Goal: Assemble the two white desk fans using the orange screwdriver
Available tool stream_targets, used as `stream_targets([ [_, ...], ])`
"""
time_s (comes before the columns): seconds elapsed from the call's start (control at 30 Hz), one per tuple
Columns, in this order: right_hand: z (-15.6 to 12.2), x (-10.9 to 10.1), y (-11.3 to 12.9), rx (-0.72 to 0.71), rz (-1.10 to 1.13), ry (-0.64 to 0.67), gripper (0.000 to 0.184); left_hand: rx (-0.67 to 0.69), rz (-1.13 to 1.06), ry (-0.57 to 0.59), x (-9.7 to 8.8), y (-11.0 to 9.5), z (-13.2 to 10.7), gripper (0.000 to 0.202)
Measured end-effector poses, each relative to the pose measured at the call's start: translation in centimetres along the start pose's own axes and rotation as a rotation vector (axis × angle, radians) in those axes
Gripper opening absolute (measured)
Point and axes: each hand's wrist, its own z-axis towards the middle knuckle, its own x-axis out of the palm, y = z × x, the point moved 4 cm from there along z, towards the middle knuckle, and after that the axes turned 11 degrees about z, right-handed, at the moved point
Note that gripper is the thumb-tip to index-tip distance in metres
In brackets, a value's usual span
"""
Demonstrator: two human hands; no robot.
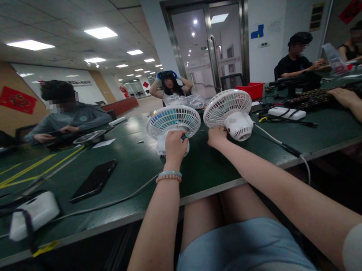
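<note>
Two small white fans stand side by side on the dark green table, their round grilles facing away from me. My left hand (175, 145) is closed at the back of the left fan (172, 118). A small dark thing with a teal end (185, 136) shows at its fingers; its kind is unclear. My right hand (217, 136) is closed beside the motor housing of the right fan (240, 125), just under its grille (227, 105). Its fingertips are hidden, and I cannot tell what they hold. A white cord (271, 135) runs from the right fan.
A black phone (94, 180) and a white adapter box (34, 215) with cables lie left on the table (206, 172). At right are another white box (286, 113) and black cables. A red bin (251, 91) stands behind the fans. Several people sit around the table.
</note>
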Motion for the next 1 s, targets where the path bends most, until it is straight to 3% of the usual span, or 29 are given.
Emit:
stream_targets([
  [0.57,-0.2,0.4,0.9,-0.267,0.010,0.070,0.031,-0.029,-0.008,0.034,-0.1,-0.1,0.0,0.019],
  [0.8,-1.2,-2.2,1.7,-0.280,0.171,-0.143,0.029,-0.034,-0.011,0.046,-0.3,-0.2,0.0,0.018],
  [1.0,-1.6,-6.6,1.1,-0.332,0.364,-0.397,0.028,-0.030,-0.019,0.037,-0.2,-0.1,-0.1,0.019],
])
